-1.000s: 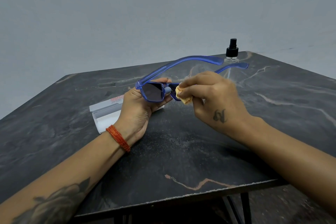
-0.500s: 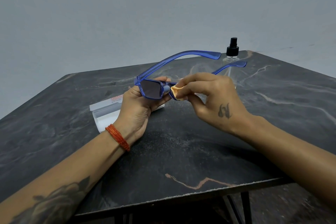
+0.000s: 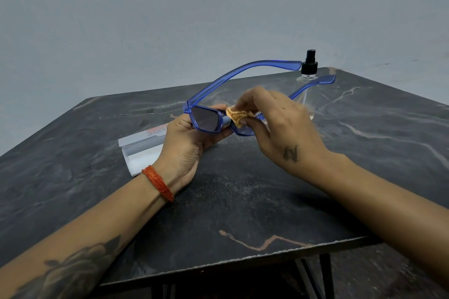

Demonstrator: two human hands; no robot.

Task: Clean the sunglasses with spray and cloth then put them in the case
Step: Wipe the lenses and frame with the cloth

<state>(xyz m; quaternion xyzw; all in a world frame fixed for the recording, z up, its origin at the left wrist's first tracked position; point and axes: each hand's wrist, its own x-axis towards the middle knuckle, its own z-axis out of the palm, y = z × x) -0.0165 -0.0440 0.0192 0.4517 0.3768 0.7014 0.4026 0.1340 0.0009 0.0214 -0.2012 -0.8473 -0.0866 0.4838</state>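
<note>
Right hand [image 3: 279, 126]: pinches bunched cloth [image 3: 237, 116] on one lens. Left hand [image 3: 187, 138]: grips sunglasses [image 3: 206, 119] at other lens, above open case [image 3: 141, 150]. Spray bottle [image 3: 307, 80] beyond case. Risk: thumb smears lens; hard rubbing twists frame.

case [image 3: 143, 152] on table [image 3: 243, 201], left | spray bottle [image 3: 306, 80] far right | sunglasses [image 3: 209, 119] held between

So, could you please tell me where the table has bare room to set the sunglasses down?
Bare patches: the near table between both forearms, and the right side beyond the right hand. Crowded: behind the left hand, where the case lies, and by the spray bottle.
</note>
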